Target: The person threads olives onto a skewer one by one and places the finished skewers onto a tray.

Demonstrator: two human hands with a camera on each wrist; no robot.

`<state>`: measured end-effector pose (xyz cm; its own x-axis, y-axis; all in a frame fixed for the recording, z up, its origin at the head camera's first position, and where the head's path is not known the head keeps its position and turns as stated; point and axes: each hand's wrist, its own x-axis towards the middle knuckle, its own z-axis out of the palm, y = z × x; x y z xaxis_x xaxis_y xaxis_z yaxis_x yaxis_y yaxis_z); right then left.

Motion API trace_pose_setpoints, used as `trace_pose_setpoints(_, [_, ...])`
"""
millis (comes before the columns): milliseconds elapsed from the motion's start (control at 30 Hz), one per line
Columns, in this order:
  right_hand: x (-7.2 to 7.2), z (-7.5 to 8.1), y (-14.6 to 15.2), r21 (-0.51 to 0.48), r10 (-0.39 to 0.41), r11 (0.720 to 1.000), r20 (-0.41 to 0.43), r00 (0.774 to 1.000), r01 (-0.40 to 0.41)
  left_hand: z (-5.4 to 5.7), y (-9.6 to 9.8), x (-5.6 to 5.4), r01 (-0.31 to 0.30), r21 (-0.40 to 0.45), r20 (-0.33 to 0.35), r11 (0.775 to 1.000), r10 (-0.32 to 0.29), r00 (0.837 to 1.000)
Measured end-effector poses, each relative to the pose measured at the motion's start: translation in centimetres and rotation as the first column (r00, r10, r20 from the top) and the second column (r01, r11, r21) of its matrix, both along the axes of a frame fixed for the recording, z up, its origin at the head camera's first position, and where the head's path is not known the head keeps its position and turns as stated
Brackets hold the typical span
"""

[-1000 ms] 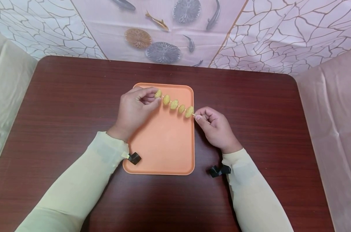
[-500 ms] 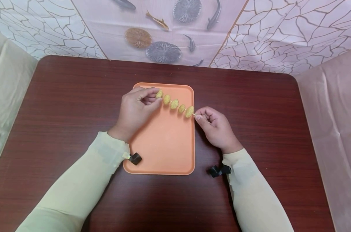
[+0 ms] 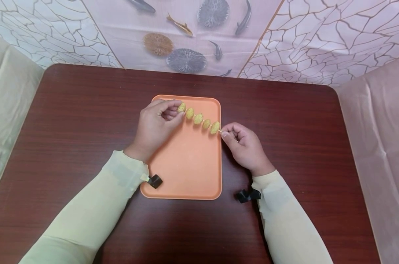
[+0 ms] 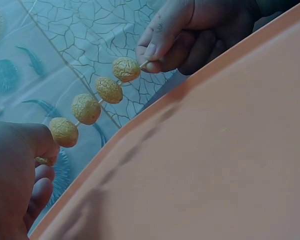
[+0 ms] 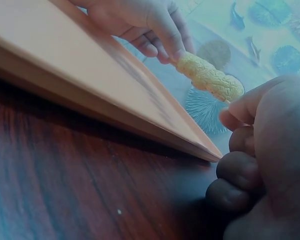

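Several wrinkled yellow, egg-shaped balls (image 3: 198, 118) are threaded on a thin wooden skewer (image 4: 144, 64), with small gaps between them. My left hand (image 3: 154, 124) pinches the ball at the left end (image 3: 182, 107) between thumb and fingers; in the left wrist view that ball is mostly hidden. My right hand (image 3: 247, 146) pinches the skewer's bare end, beside the rightmost ball (image 3: 215, 127). The skewer is held raised, slanting down to the right over the far part of an orange tray (image 3: 186, 165). Its shadow falls on the tray in the left wrist view.
The tray lies on a dark red-brown wooden table (image 3: 285, 110). A patterned cloth with printed fish (image 3: 216, 49) hangs behind the table, and plain pale cloth (image 3: 381, 146) borders the sides. Each sleeve carries a black wrist camera (image 3: 155, 181).
My left hand has shifted slightly to the right, and the leftmost ball sits closer to its neighbour. My right hand stays almost in place, holding the skewer's end.
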<state>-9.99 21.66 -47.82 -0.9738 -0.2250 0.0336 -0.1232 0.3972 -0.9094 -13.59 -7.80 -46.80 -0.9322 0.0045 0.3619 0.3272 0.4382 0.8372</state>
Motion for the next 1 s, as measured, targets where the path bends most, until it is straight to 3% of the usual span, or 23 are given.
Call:
trace_pose_setpoints(300, [0.4,0.6,-0.6,0.126,0.009,0.992,-0.019,1.000,-0.007,-0.2,-0.1,0.0,-0.008,0.022,0.015,1.000,0.008,1.000])
trace_pose_setpoints(500, [0.7,1.4,-0.9,0.278,0.095,0.958,-0.082,0.992,-0.069,-0.2,-0.1,0.0,0.014,0.000,0.029,1.000,-0.014,0.999])
trace_pose_setpoints(733, [1.8,3.4,-1.9,0.463,0.215,0.881,-0.203,0.955,-0.100,0.0,-0.1,0.0,0.080,-0.021,0.060,0.997,-0.078,0.995])
trace_pose_setpoints(1000, [3.8,4.3,-3.5,0.522,0.226,0.853,-0.367,0.902,-0.001,-0.2,-0.2,-0.1,0.133,0.032,0.100,0.991,-0.136,0.986])
